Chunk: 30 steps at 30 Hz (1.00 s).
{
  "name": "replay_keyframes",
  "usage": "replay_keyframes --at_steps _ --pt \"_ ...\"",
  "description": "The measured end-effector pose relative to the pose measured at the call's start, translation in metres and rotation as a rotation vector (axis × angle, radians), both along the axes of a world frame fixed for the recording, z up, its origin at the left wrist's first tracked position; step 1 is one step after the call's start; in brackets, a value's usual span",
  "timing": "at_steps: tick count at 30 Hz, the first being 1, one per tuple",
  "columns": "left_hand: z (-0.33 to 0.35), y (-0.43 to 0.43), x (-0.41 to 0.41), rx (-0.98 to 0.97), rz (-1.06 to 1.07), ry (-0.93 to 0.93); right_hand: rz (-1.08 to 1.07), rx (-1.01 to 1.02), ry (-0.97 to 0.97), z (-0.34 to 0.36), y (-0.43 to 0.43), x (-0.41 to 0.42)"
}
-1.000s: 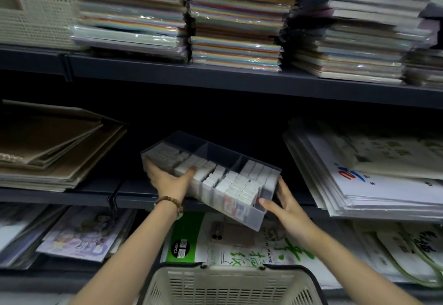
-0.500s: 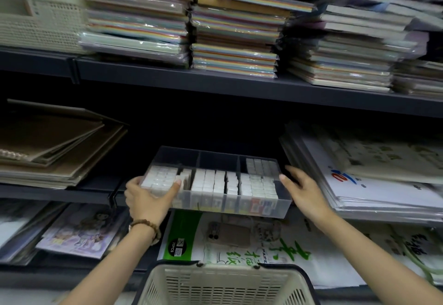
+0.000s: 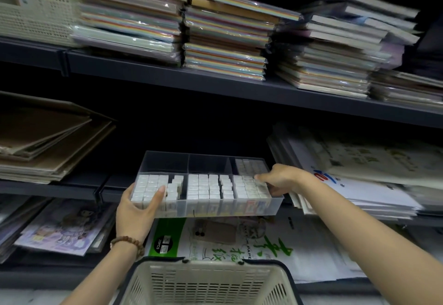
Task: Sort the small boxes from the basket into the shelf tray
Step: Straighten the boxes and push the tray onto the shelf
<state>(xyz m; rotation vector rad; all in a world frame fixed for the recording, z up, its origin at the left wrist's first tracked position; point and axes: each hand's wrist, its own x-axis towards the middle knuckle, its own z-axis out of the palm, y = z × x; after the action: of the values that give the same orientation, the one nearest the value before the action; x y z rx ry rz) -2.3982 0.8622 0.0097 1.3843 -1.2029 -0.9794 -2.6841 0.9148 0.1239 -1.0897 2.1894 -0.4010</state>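
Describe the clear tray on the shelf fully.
The clear tray is see-through plastic, level, at the front of the middle shelf, divided three across, two deep. Small white boxes fill the front cells; two rear cells look empty. The left hand grips its front-left corner; the right hand curls over its right rim.

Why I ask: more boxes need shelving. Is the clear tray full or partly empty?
Partly empty: in the clear tray, the back left and back middle compartments hold nothing, while small boxes nearly fill the front ones.
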Motion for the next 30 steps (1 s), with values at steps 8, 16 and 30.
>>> replay_keyframes --at_steps 8,16,30 --pt "-0.001 0.004 -0.004 -0.057 0.0 0.042 -0.132 -0.005 -0.205 -0.011 -0.014 0.009" --pt "-0.002 0.004 -0.005 -0.083 -0.007 0.044 -0.143 -0.019 -0.166 -0.018 -0.017 0.009" --pt "0.041 0.004 -0.067 -0.663 -0.914 -1.1 0.143 -0.612 0.183 -0.039 0.028 0.014"
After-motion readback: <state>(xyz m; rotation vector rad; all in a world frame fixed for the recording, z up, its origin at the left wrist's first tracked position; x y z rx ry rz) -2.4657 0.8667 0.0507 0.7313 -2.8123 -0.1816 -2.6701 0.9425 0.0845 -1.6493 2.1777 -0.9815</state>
